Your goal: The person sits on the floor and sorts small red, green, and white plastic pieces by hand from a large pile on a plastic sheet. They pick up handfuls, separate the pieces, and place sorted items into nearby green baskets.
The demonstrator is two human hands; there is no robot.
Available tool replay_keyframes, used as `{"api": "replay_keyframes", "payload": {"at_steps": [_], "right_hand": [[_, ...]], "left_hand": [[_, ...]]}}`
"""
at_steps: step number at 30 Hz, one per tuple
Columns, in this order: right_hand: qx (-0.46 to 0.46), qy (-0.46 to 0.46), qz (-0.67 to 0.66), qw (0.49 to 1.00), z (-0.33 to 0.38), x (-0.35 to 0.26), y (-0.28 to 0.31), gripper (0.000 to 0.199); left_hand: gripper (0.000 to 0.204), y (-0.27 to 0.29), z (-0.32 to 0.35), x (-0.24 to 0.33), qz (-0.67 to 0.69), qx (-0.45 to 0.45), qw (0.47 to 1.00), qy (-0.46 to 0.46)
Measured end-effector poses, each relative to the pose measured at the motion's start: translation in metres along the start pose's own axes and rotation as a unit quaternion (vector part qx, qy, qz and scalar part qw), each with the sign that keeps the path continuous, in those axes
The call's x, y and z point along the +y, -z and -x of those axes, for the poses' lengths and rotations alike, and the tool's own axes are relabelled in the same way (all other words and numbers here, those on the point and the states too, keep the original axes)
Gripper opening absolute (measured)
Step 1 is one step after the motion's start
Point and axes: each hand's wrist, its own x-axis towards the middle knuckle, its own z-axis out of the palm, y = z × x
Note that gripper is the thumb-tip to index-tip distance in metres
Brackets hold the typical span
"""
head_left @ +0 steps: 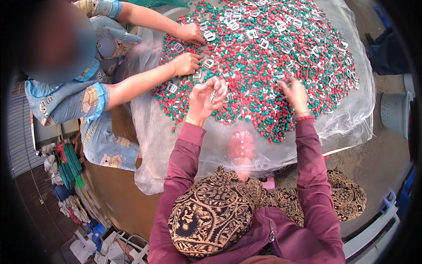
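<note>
A broad heap of small red, green and white plastic pieces (259, 79) lies before me, with whitish plastic buckle-like frames (263, 43) scattered through it. My left hand (207, 99) is raised over the heap's near left part, palm turned up. Its fingers curl around a few small whitish plastic pieces (212, 96). Lower over the heap, my right hand (295, 94) has thumb and fingers drawn together next to a white piece. Whatever is between those fingertips is too small to make out.
At the left, a co-worker's two hands (187, 64) reach into the heap. Translucent sheeting (151, 149) lies under it and hangs over the near edge. A grey perforated basket (394, 114) stands at the right. My bare foot (241, 143) shows through the sheeting.
</note>
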Motion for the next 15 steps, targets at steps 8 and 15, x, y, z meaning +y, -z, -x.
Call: {"api": "replay_keyframes", "payload": {"at_steps": [8,15], "right_hand": [[-0.134,0.117,0.054,0.982,0.029,-0.052,-0.041,0.019],[-0.161,-0.115,-0.362,0.911,0.044,-0.061,-0.011,0.023]], "left_hand": [[0.028,0.008,-0.044,0.035,-0.104,0.103,0.989,0.012],[0.027,0.064,-0.066,0.016,-0.874,0.179,0.448,0.057]]}}
